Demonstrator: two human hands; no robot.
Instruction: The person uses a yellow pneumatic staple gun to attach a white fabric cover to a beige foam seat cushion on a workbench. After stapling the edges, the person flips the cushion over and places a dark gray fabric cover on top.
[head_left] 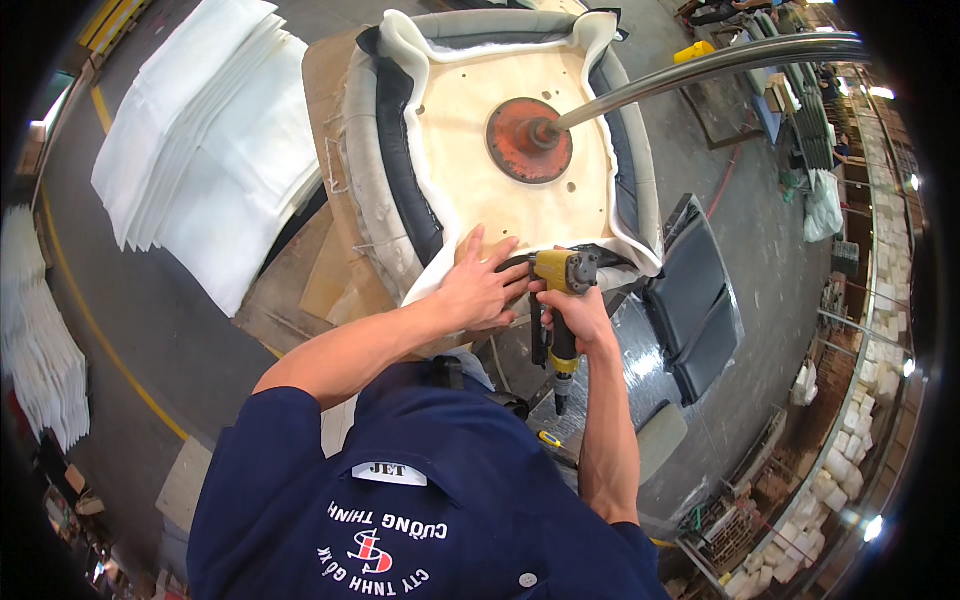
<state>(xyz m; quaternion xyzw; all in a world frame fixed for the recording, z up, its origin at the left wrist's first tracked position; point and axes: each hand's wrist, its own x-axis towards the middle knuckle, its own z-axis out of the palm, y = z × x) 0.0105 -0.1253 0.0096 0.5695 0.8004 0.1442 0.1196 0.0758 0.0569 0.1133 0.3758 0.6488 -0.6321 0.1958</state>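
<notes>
In front of me lies a chair seat, its plywood board (465, 110) face up with white padding (416, 130) and black cover material (397, 180) round its edges. A round orange-red press plate (510, 160) on a metal rod (700, 68) rests against the board. My left hand (482, 285) lies with fingers spread on the near edge of the seat, over the padding and cover. Just right of it, my right hand (582, 315) is wrapped round the grip of a yellow and black staple gun (556, 266), whose nose is at the seat's near edge.
A thick stack of white padding sheets (215, 140) stands at the left, with another white stack (40, 330) beyond. Black cushion panels (695, 310) lean at my right. A small yellow-handled tool (549, 438) lies near my right forearm. Shelving with pale blocks (860, 420) lines the far right.
</notes>
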